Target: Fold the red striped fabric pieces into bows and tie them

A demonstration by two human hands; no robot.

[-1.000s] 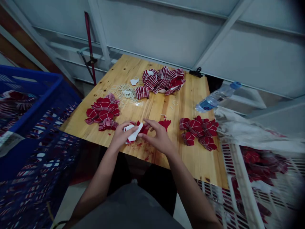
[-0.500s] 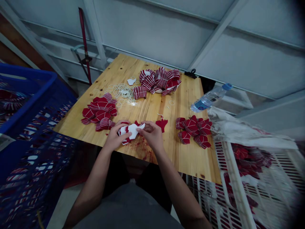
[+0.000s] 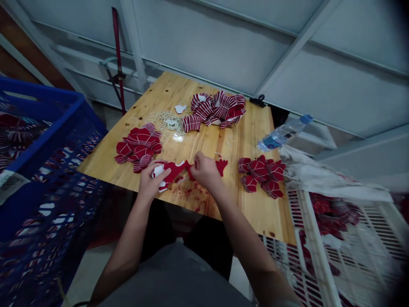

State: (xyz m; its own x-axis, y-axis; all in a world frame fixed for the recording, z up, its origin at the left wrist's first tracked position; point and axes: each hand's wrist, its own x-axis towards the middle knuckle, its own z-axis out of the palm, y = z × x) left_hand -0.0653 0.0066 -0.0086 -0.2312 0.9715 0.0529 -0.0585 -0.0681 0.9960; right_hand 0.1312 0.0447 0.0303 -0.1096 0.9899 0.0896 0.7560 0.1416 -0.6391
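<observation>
My left hand (image 3: 149,182) is closed round a small stack of red and white cut fabric pieces (image 3: 172,171), thumb on top, above the table's front edge. My right hand (image 3: 206,171) is closed in a pinch on a red fabric strip (image 3: 189,167) at the stack's right end. A red scrap of fabric (image 3: 221,166) lies just beyond the right hand. To the left of the stack are red bundles tied with pale bands (image 3: 139,147). More tied red bundles (image 3: 262,175) sit at the right. Red lint (image 3: 188,194) is scattered under the hands.
On the wooden table (image 3: 217,147) lie loose rubber bands (image 3: 166,121), striped fabric bundles (image 3: 220,108), a white piece (image 3: 180,108) and a plastic bottle (image 3: 284,133). A blue crate (image 3: 41,157) stands left, a white crate (image 3: 319,251) right. A black clip (image 3: 258,101) grips the back edge.
The stack's top face has gone from white to red. My right hand has moved slightly right and closed into a tighter grip, with a red strip stretched between the hands.
</observation>
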